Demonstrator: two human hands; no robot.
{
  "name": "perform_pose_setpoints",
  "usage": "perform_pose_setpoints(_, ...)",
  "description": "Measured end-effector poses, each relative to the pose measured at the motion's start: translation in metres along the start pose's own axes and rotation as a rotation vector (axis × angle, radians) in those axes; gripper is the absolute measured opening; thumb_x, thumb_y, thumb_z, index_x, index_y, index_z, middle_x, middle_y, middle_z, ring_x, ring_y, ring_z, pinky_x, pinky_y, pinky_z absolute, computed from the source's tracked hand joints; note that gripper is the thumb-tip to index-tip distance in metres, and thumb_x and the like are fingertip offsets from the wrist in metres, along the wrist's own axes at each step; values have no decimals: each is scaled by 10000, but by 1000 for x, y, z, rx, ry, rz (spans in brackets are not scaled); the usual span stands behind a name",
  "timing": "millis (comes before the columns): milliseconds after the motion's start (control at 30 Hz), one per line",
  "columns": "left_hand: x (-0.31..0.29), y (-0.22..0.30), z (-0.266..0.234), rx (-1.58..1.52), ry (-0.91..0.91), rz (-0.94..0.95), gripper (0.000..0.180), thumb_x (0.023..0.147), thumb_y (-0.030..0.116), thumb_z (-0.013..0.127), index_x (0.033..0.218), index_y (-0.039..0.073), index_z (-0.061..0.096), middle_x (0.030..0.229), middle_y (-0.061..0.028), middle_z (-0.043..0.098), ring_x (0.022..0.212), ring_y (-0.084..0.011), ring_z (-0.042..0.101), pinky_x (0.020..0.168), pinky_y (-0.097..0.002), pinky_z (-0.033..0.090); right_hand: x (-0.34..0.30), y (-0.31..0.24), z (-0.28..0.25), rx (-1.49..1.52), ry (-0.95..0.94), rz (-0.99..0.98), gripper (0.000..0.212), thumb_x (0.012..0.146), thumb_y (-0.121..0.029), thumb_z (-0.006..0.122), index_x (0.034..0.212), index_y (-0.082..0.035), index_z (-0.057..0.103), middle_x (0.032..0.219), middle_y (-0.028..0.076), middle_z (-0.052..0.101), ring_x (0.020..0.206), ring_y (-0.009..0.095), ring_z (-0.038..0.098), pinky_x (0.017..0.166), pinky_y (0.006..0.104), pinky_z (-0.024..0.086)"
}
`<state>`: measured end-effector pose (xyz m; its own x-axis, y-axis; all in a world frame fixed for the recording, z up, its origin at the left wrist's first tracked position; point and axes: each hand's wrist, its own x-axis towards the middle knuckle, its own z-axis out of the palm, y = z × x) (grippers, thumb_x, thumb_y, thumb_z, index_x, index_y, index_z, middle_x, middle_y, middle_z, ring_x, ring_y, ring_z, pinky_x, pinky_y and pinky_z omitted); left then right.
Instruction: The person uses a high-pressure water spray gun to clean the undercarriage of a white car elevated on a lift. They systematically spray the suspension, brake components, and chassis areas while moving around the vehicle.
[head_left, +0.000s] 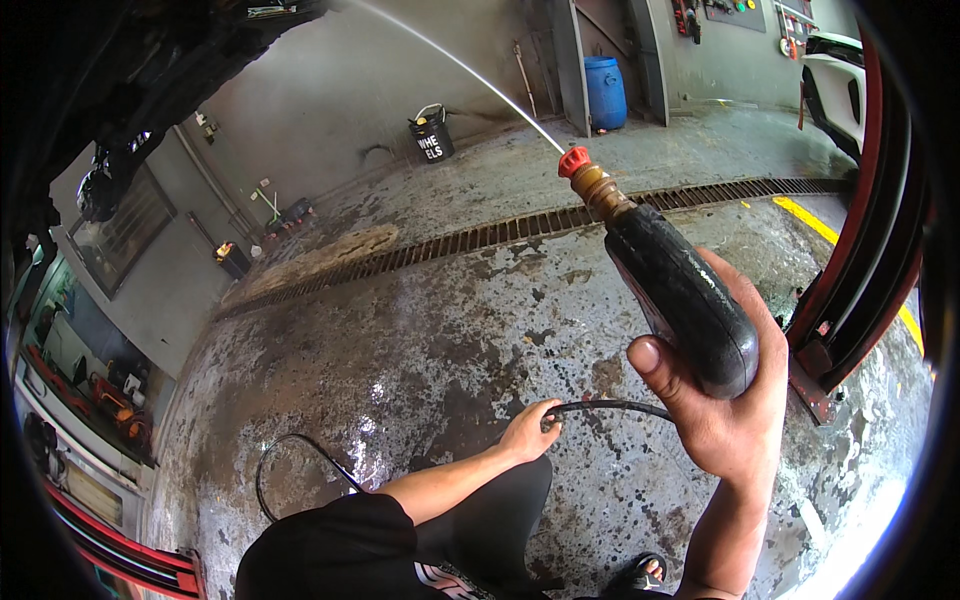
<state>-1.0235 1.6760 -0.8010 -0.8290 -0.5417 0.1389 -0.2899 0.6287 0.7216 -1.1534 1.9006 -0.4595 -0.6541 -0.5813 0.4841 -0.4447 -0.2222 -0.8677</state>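
Observation:
My right hand is wrapped round a black pressure washer gun with a brass fitting and a red nozzle. A thin white jet of water shoots from the nozzle up and to the left, towards the dark underside of a raised vehicle. Lower and to the left, my left hand is closed on the black hose, which runs across to my right hand. Another stretch of hose loops on the wet floor beside my left arm. The gun's trigger is hidden.
A metal drain grate crosses the worn floor. Beyond it stand a black bucket and a blue barrel. A red lift post rises close on the right, with a white car behind it.

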Motion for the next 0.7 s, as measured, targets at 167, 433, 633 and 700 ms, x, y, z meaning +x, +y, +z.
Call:
perform_pose_setpoints(167,0,0,0,4,-14,-17,483,900,187,688,1345,53,554,1223,-172,638,1074,-274,669,948,-382,524,1,3,2,3,6,16,786,720,-258,934,1340,37,552,1149,81,672,1041,153,620,958,309,482)
perform_pose_setpoints(433,0,-1,1,14,-11,-10,465,884,154,710,1319,54,577,1213,-157,658,1039,-261,674,934,-371,521,6,11,7,-97,27,-87,620,763,-193,889,1269,24,602,987,157,739,911,177,714,830,327,550)
perform_pose_setpoints(633,0,-2,0,14,-18,-3,478,885,166,706,1328,55,568,1220,-162,653,1051,-266,673,937,-378,524,7,11,5,-60,15,31,699,751,-250,914,1312,12,590,1064,39,690,935,105,617,863,269,508)
perform_pose_setpoints(700,0,-2,-1,0,-36,-15,497,892,190,693,1349,54,552,1240,-177,637,1073,-279,668,951,-387,523,7,10,5,-71,14,27,699,752,-245,913,1315,13,588,1073,43,691,938,106,619,862,269,511)
